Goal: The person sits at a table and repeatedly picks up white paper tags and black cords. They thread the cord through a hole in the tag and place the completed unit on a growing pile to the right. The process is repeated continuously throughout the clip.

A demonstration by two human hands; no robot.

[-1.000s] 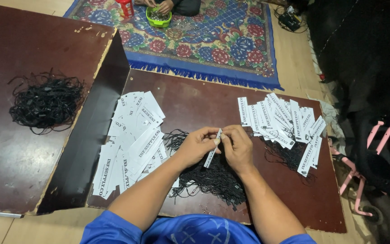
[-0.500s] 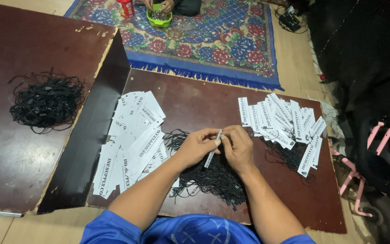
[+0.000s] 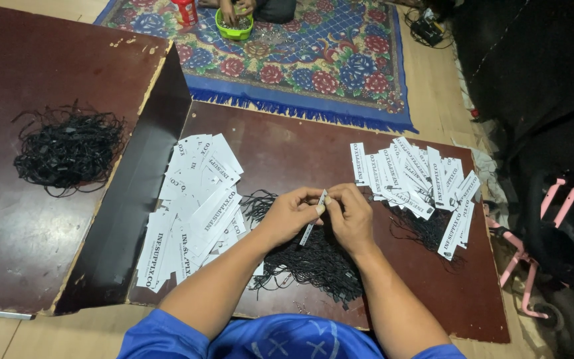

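Together, both hands' grip pinching tag

Flowered rug (blue-fringed), green bowl, pink frame.

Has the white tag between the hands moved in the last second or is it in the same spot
No. The white tag sits in the same place, pinched by both hands above the black string pile, no nearer the tag stack on the right.

The dark brown board looked like smooth, faintly glossy wood veneer, chipped at its edges. The white tags were matt paper, the black strings thin cord. The far rug was woven cloth.
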